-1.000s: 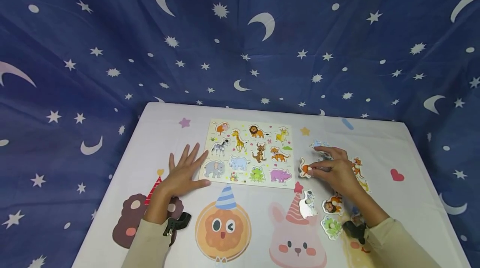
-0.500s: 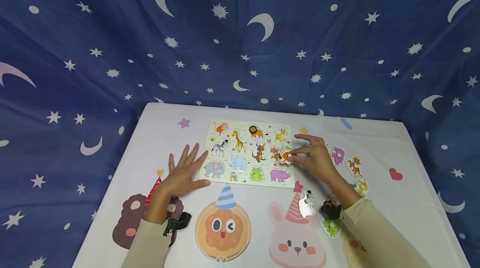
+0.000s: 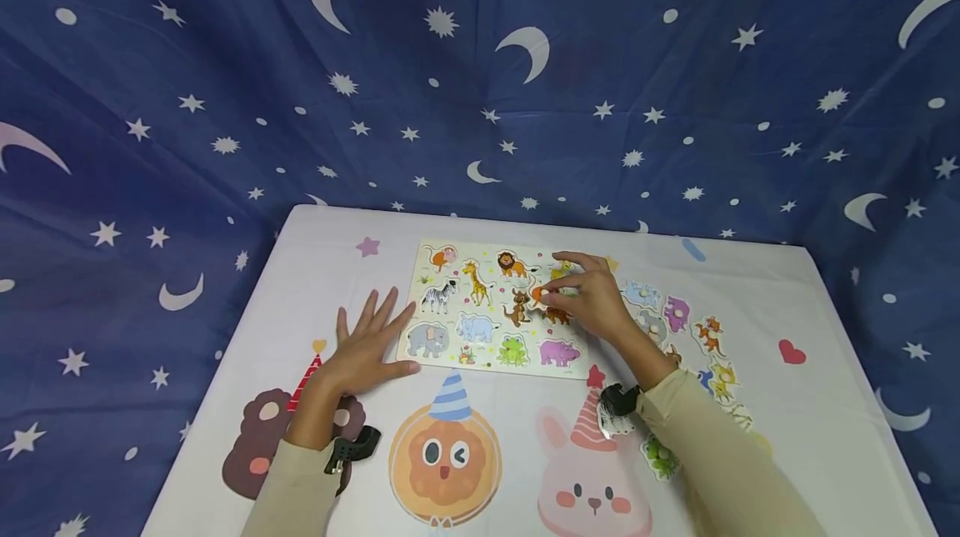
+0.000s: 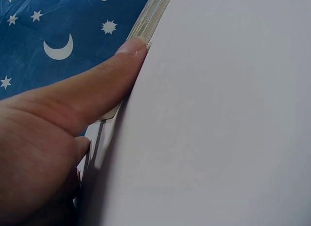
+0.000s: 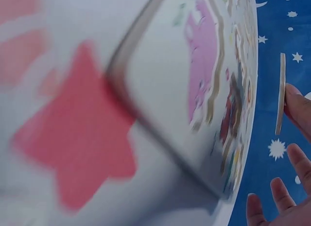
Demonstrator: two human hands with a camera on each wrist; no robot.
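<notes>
An animal puzzle board (image 3: 468, 247) lies on the white table, with printed animals in its cut-outs. My left hand (image 3: 371, 349) is spread flat at its left side, fingertips at the edge; in the left wrist view the thumb (image 4: 104, 85) stretches along the board's edge. Thumb and forefinger of my right hand (image 3: 592, 303) pinch an orange monkey puzzle piece (image 3: 536, 293) by its knob, over the board's right half between kangaroo and tiger. The right wrist view shows that piece (image 5: 281, 95) edge-on, held above the board's surface, with the other fingers extended.
Right of the board lie loose knobbed pieces, among them a purple hippo (image 3: 677, 314), a blue rhino (image 3: 641, 293), an orange animal (image 3: 709, 333) and a green frog (image 3: 660, 460). My right forearm covers part of this group. A starry blue cloth (image 3: 480, 87) hangs behind the table.
My right hand has carried the monkey piece leftward from the loose pieces to over the board, uncovering the rhino and hippo pieces. My left hand has stayed in place.
</notes>
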